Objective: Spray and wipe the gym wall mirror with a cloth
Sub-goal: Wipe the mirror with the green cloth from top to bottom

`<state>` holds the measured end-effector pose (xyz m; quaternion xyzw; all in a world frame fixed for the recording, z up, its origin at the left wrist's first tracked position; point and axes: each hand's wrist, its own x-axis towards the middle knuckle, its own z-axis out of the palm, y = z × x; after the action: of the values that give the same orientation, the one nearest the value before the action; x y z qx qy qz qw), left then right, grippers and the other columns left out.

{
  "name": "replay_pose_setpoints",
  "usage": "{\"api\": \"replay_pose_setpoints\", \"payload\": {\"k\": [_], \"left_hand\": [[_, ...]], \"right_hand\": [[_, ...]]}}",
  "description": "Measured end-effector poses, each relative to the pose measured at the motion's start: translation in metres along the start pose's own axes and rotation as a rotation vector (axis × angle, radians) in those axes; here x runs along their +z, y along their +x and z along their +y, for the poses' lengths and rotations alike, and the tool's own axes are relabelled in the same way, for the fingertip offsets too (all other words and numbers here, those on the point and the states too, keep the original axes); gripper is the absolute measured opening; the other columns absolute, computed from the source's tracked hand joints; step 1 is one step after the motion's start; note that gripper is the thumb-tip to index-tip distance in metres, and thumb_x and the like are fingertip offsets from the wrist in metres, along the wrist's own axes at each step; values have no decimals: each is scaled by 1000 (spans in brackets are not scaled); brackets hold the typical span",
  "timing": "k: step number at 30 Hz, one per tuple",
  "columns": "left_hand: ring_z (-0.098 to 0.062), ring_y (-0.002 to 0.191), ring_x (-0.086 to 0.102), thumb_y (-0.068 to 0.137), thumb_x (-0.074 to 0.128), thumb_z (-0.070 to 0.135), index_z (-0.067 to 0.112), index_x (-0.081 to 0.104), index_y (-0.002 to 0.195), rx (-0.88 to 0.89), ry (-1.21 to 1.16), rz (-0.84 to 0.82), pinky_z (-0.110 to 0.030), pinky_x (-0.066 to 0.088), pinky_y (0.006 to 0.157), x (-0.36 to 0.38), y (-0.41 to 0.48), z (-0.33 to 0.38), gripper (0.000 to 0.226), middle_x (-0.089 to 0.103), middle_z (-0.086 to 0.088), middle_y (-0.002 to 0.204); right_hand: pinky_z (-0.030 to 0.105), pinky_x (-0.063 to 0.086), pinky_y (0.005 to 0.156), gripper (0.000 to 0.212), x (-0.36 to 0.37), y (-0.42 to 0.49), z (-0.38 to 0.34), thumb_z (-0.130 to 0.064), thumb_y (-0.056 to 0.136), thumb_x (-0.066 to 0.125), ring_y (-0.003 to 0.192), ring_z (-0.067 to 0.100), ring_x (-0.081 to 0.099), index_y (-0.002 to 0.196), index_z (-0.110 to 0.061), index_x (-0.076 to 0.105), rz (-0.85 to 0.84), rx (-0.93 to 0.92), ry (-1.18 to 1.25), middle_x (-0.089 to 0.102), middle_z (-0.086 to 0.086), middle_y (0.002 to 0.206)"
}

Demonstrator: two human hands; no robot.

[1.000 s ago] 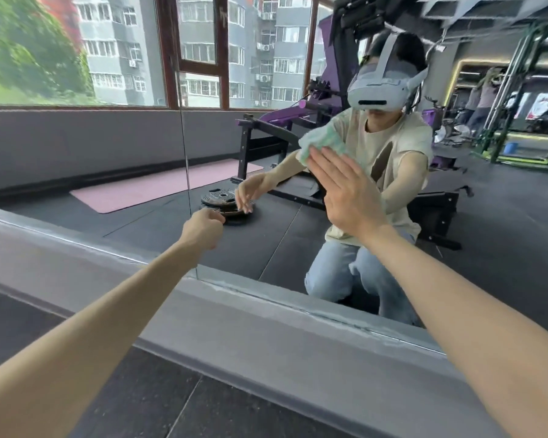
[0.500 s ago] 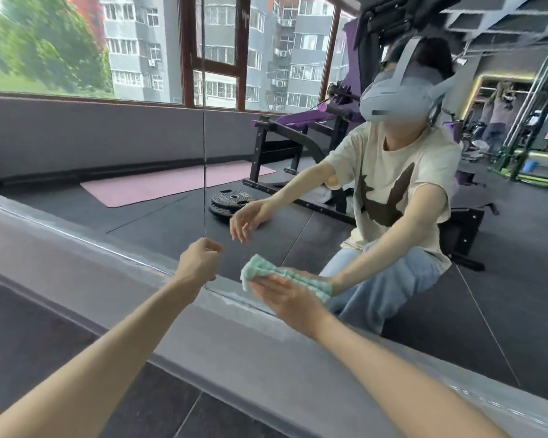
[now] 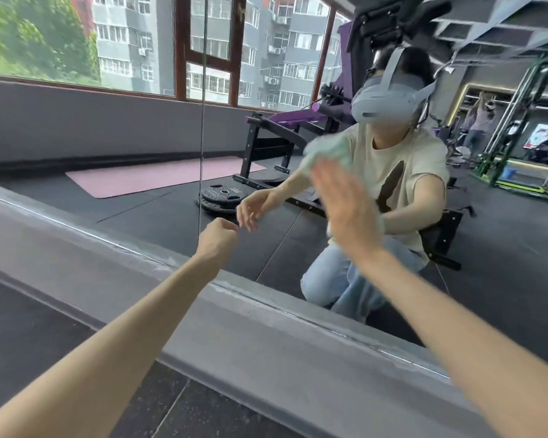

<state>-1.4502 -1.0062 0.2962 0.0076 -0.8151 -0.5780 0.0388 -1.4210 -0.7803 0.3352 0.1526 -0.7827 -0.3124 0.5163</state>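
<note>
A gym wall mirror [image 3: 140,137] fills most of the view, reflecting black rubber flooring, a pink mat [image 3: 159,177], a purple weight machine [image 3: 298,121], stacked weight plates [image 3: 222,197] and windows facing apartment blocks. Below the glass runs a grey ledge [image 3: 266,336], sloping down to dark floor tiles [image 3: 29,327]. A crouching person in a cream shirt and a head-mounted camera appears in the reflection. The right hand [image 3: 345,210] is spread flat, pressing a pale green cloth [image 3: 326,151] against the glass at about chest height of the reflection; the cloth is motion-blurred. The left hand [image 3: 217,241] is curled into a loose fist near the mirror's vertical seam, holding nothing visible.
</note>
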Motion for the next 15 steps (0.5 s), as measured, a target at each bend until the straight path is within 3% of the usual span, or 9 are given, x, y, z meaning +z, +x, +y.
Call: {"api": "replay_pose_setpoints", "payload": {"k": [2,3,5,6,8,11,13,15], "left_hand": [[-28,80,59,86,35,-2,13,61,95,-14,-6,-17,-42,56,80,-1,-3,-4,32,59,-13,100],[-28,80,59,87,35,-2,13,60,101,-28,-13,-26,-41,56,80,-4,-4,-9,32,59,-13,103],[-29,83,60,88,38,-2,14,58,98,-49,-13,-30,-39,56,78,-14,-3,-18,28,59,-13,104],[-29,84,60,88,39,-3,14,58,93,-53,-13,-16,-39,56,78,-22,-2,-21,26,59,-13,103],[-29,83,57,87,39,-3,13,57,89,-75,-5,-3,-39,54,78,-32,-1,-26,24,58,-14,103],[-30,84,57,84,40,-3,12,58,89,-87,62,25,-39,53,79,-39,-1,-28,24,59,-14,96],[-32,94,59,79,41,-2,10,60,85,-83,110,56,-38,53,82,-42,3,-30,23,63,-17,96],[-32,101,58,79,42,2,8,61,96,-89,110,78,-38,53,86,-45,8,-32,25,63,-16,103]], "right_hand": [[33,40,104,51,19,-79,-59,-4,92,40,121,21,54,142,0,30,-245,-260,-104,49,10,134],[33,33,111,56,27,-114,-83,-5,89,42,122,16,54,143,0,27,-346,-409,-117,49,5,135],[35,4,121,56,30,-148,-97,-2,83,39,124,10,53,139,-4,38,-557,-581,-52,54,0,137],[35,-3,121,54,33,-141,-92,-3,83,37,124,10,53,135,-8,48,-600,-611,17,56,-2,135],[37,-6,120,52,24,-94,-72,-3,86,33,127,12,51,131,-10,57,-525,-614,103,54,0,138],[35,-13,118,63,10,30,-22,1,91,-2,143,23,26,147,-4,28,-23,-333,133,29,10,154],[24,-21,113,72,-4,114,-5,-1,86,-17,147,19,4,151,-6,12,-35,-28,279,4,8,159],[22,-22,111,76,-7,151,-18,3,82,-18,148,16,0,153,-8,8,-67,180,271,-1,2,159]]}}
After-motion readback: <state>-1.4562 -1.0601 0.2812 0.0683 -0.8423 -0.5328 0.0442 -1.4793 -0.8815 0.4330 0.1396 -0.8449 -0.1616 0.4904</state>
